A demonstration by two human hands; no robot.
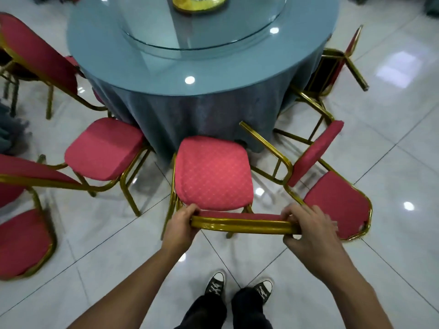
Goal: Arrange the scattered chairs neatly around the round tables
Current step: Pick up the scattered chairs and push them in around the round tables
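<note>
- Pushing one red chair (213, 172) in at the round table (202, 55), seat front just by the blue cloth.
- Left hand (184, 224) and right hand (308, 230) curled tight round the gold back rail, one at each end.
- Next, probably: a small straight push, clear of the tipped chair (332, 198) on the right.

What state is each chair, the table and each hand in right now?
Middle chair: upright, facing the table, held by its backrest.
Chair on the right: tipped over.
Chair on the left: upright beside the table.
Round table: clothed, glass-topped.
Left hand: gripping the backrest.
Right hand: gripping the backrest.
</note>
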